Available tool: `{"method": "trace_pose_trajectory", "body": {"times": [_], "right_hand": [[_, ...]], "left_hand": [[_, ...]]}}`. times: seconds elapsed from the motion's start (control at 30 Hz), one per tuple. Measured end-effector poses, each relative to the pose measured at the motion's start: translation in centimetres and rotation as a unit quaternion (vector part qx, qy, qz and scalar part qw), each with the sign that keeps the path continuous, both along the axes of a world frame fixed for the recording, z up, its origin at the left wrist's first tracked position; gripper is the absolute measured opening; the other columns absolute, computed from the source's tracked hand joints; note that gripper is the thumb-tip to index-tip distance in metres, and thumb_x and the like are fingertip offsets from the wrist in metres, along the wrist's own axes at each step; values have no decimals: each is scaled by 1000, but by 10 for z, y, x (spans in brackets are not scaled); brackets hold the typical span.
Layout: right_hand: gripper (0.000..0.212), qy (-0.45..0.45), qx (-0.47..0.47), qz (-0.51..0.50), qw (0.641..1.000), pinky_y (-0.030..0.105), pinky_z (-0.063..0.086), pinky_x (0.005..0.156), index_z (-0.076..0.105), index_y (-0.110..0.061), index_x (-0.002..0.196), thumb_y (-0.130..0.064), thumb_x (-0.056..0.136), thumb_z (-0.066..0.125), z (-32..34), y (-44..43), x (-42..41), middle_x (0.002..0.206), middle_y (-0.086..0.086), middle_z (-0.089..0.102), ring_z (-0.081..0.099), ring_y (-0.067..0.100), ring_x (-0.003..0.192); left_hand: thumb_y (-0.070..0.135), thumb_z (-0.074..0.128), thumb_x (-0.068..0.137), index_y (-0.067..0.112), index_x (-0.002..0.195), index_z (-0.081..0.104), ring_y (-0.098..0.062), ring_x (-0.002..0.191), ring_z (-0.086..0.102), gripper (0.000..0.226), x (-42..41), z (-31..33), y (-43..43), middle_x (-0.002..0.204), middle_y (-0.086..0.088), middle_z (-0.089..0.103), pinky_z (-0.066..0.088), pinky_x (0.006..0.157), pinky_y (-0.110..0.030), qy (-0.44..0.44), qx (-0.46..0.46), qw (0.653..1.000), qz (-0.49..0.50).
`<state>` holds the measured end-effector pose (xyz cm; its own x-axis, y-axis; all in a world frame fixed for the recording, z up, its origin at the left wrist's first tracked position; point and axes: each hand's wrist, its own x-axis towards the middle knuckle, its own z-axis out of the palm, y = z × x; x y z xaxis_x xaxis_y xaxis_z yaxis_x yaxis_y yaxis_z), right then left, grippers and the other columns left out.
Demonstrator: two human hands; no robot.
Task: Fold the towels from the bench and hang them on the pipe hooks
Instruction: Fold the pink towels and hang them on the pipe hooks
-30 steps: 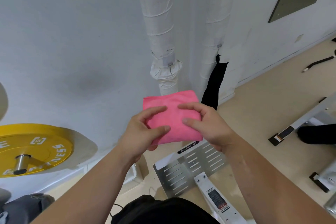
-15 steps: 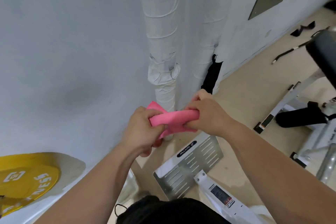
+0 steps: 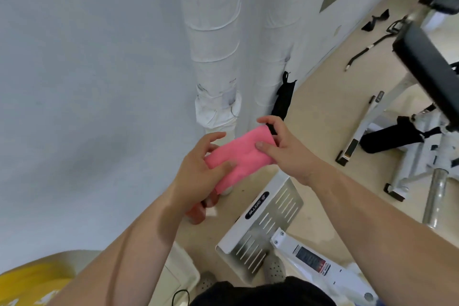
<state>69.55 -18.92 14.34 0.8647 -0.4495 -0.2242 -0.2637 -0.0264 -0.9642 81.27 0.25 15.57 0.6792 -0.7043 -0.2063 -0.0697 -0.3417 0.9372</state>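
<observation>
A folded pink towel (image 3: 244,156) is held in the air between both hands, in front of the white wrapped pipes (image 3: 213,40). My left hand (image 3: 198,171) grips its lower left end, thumb on top. My right hand (image 3: 285,149) pinches its upper right end. A black towel (image 3: 283,99) hangs against the right-hand pipe (image 3: 275,32), just above my right hand. The hook it hangs from is too small to make out.
A black padded bench (image 3: 427,67) on a white frame stands at the right. A perforated steel foot plate (image 3: 263,226) lies on the beige floor below my hands. A yellow weight plate (image 3: 32,283) shows at the bottom left. Black straps (image 3: 375,22) lie by the far wall.
The pink towel went from a wide flat rectangle to a narrower folded strip. Both hands shifted right and turned it diagonal, and my view swung right, bringing the bench in.
</observation>
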Motion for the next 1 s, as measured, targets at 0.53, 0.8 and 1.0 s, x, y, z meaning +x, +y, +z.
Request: {"method": "trace_pose_trajectory", "body": {"times": [0.53, 0.8, 1.0], "right_hand": [[27, -98, -81, 241, 962, 8, 42, 73, 67, -22, 89, 0, 80, 79, -75, -148, 73, 92, -20, 65, 57, -8, 80], [29, -192, -223, 208, 933, 7, 39, 78, 68, -24, 85, 1, 73, 78, -99, -175, 150, 93, -12, 64, 56, -7, 86], [25, -207, -290, 169, 919, 14, 41, 70, 64, -21, 77, -3, 68, 78, -114, -173, 173, 87, -1, 60, 57, 16, 81]], "left_hand": [[-8, 66, 77, 24, 77, 72, -4, 107, 57, 32, 24, -69, -105, 113, 2, 59, 42, 88, -13, -284, 117, 951, 35], [-1, 73, 80, 24, 91, 81, -22, 94, 60, 29, 63, -84, -139, 103, -6, 64, 41, 80, -19, -375, 187, 900, 121], [5, 78, 81, 19, 91, 83, -30, 90, 61, 18, 77, -102, -151, 101, -13, 65, 39, 79, -22, -440, 196, 863, 152]]}}
